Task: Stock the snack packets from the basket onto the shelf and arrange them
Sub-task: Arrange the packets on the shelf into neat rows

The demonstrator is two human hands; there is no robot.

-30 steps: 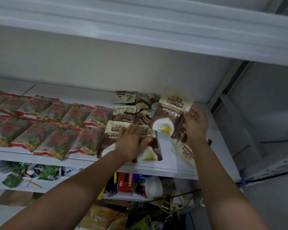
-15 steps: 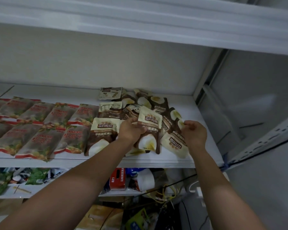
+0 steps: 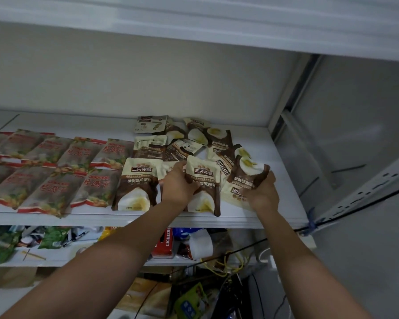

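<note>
Two bare hands work a white shelf (image 3: 148,218) in the head camera's view, where brown-and-cream snack packets lie in a loose heap at its right end. The left hand (image 3: 179,187) closes on the left edge of an upright-facing packet (image 3: 203,180) at the front lip, apparently squaring it beside its neighbour (image 3: 137,183), label outward. The right hand (image 3: 263,192) curls around an inverted packet (image 3: 249,173), lifted off the pile, likely so it can be turned the right way. Red-printed packets (image 3: 55,171) already lie in overlapping rows to the left. No basket is in view.
</note>
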